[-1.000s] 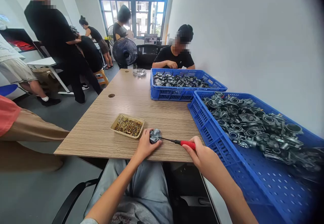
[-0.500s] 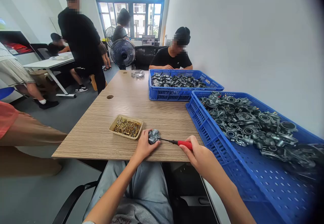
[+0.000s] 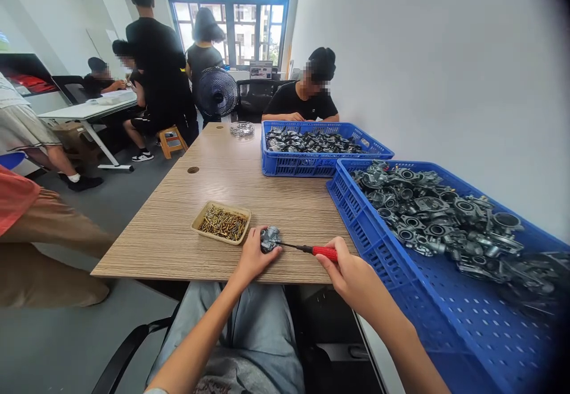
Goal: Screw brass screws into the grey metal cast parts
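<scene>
Head view: a worker's two bare hands meet over 1 small metal casting (image 3: 271, 239) near the front edge of 1 wood-grain table (image 3: 285, 204). L. hand (image 3: 255, 256) pinches it btwn. thumb and fingers; R. hand (image 3: 351, 269) is wrapped round 1 red-handled screwdriver (image 3: 324, 253), shaft running to the casting's 3 o'clock side. Casting is silver-grey, irregular, w/ knobbly contours, partly hidden by fingers; exact tip contact can't be told. Just beside, at 10 o'clock: 1 cream tray (image 3: 196, 226) w/ brass-colored screws, too many to count. 2 blue crates, full of similar parts: near crate (image 3: 378, 237) at 2–4 o'clock, far crate (image 3: 303, 167) at 1 o'clock. 1 seated person (image 3: 298, 100) is behind the latter.
</scene>
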